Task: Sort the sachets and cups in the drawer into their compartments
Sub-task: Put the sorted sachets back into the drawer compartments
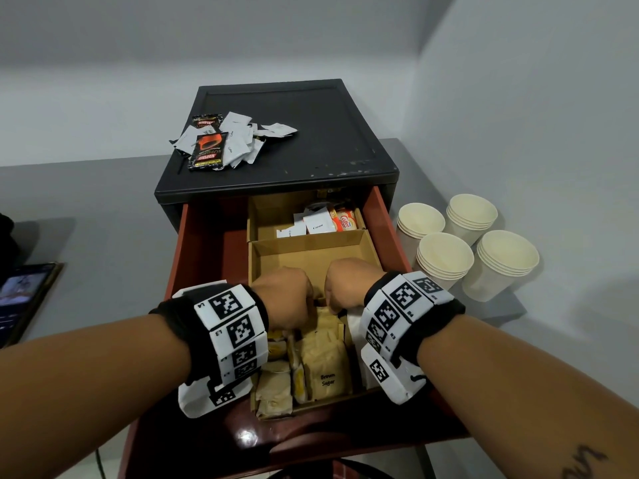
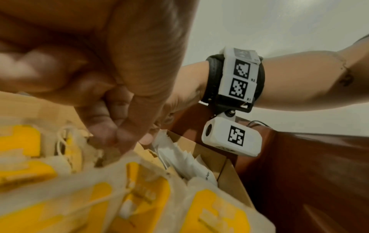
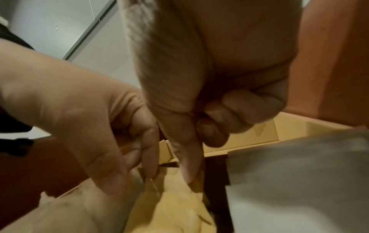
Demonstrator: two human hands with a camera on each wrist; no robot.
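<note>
While both hands work low in the open drawer (image 1: 204, 236), the left hand (image 1: 283, 295) has its fingers curled down, thumb and fingertips pinched on the top edge of the brown sugar sachets (image 1: 323, 361). Right hand (image 1: 345, 283) does the same just beside it, index finger pointing down onto the same tan paper, other fingers folded in. Those sachets stand on edge in the nearest cardboard compartment (image 1: 345, 331), long axis running toward the person, with the "Brown Sugar" print at the near end. Yellow-labelled sachets (image 2: 143, 197) sit packed to their left, white ones (image 2: 179, 160) to the right. Further back, cream sachets (image 1: 318, 223) fill the far compartment. Up on the black cabinet top (image 1: 311, 133), a loose pile of sachets (image 1: 228, 140). Four stacks of paper cups (image 1: 466, 243) stand upright on the grey surface (image 1: 103, 209) right of the drawer.
</note>
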